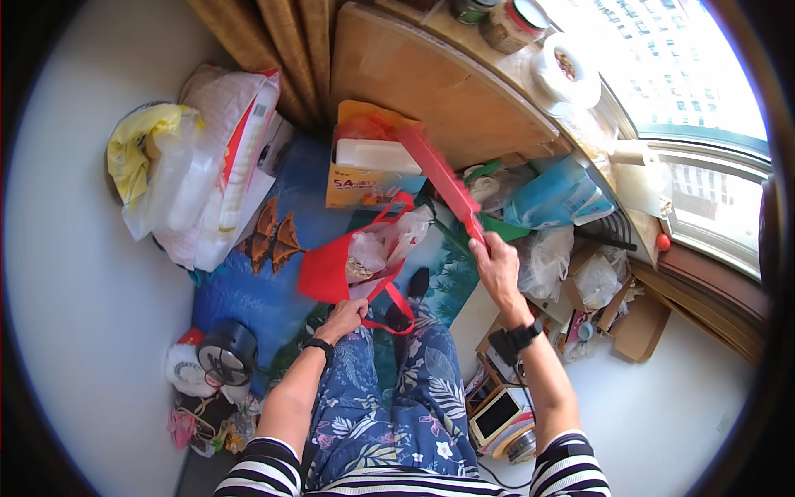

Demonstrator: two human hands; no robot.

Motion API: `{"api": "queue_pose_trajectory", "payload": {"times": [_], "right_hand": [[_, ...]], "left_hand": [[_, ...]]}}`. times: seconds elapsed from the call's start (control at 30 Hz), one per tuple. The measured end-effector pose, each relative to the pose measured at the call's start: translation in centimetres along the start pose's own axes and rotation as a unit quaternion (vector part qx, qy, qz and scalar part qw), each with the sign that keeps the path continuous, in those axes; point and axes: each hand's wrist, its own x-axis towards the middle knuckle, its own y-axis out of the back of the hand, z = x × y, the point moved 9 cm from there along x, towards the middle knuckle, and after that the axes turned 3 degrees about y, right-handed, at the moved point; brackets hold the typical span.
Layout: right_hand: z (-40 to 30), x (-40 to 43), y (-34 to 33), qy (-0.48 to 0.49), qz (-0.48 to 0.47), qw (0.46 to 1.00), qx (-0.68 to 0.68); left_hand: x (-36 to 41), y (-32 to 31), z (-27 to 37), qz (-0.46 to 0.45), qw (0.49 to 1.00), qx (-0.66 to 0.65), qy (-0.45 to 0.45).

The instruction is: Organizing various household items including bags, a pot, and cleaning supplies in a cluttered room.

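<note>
My left hand (349,317) grips the upper edge of a red fabric tote bag (324,269), which hangs tilted in front of my legs. Inside its mouth lie crumpled translucent plastic bags (377,247), and their contents are mostly hidden. Raised to the right, my right hand (499,264) holds the narrow handle of a long red brush-like tool (438,169) with a toothed edge. Motion blurs this tool. Its far end reaches over a printed cardboard box (363,191) that contains a white block-shaped item (376,155) and something red.
A brown ship-shaped ornament (273,239) and large stuffed bags (217,180) stand at left. Along the right are plastic bags (546,261), a blue package (549,199) and open cartons (640,329). Jars (514,28) line the windowsill. A black round appliance (227,351) sits lower left.
</note>
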Motion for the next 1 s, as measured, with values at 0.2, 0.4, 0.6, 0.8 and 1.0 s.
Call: {"api": "queue_pose_trajectory", "payload": {"times": [0.2,0.4,0.6,0.8,1.0], "right_hand": [[-5.7,7.9,-3.8,0.261,0.055,0.96,-0.083],[-0.9,15.0,-10.5,0.248,-0.034,0.952,-0.177],[0.1,13.9,-11.6,0.248,-0.036,0.958,-0.142],[0.4,5.4,-18.3,0.137,-0.264,0.951,-0.091],[3.0,2.5,-21.4,-0.054,-0.304,0.951,-0.028]], "left_hand": [[-4.9,-0.7,-1.4,-0.084,0.987,0.126,0.049],[-7.6,-1.6,2.4,-0.021,0.996,0.079,-0.04],[-10.3,-1.9,3.9,0.017,0.996,0.087,0.004],[-11.7,-1.1,9.9,0.067,0.994,0.052,-0.069],[-15.6,-0.6,13.7,0.058,0.991,0.02,-0.118]]}}
